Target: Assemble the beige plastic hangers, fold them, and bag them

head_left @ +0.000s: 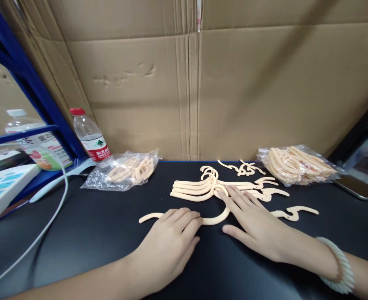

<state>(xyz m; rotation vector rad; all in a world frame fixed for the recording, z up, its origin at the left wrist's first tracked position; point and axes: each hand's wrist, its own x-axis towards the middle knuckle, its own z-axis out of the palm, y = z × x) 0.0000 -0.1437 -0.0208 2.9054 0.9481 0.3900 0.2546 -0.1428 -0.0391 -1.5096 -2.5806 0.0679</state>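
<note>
Both my hands lie flat on a black table point(93, 233). My left hand point(168, 241) is open, its fingers resting on a long curved cream plastic piece point(213, 219) that runs left to right in front of me. My right hand point(252, 223) is open too, fingers stretched over the right end of that piece and touching a stack of cream hanger-shaped pieces point(196, 188). A white beaded bracelet point(338, 266) sits on my right wrist. Loose cream hook pieces point(293, 213) lie to the right of my right hand.
Two clear bags of cream pieces lie at the back, one on the left point(124, 171), one on the right point(296, 164). A water bottle point(90, 135) stands back left by blue shelving point(30, 87). A white cable point(46, 225) crosses the left. Cardboard point(234, 83) walls the back.
</note>
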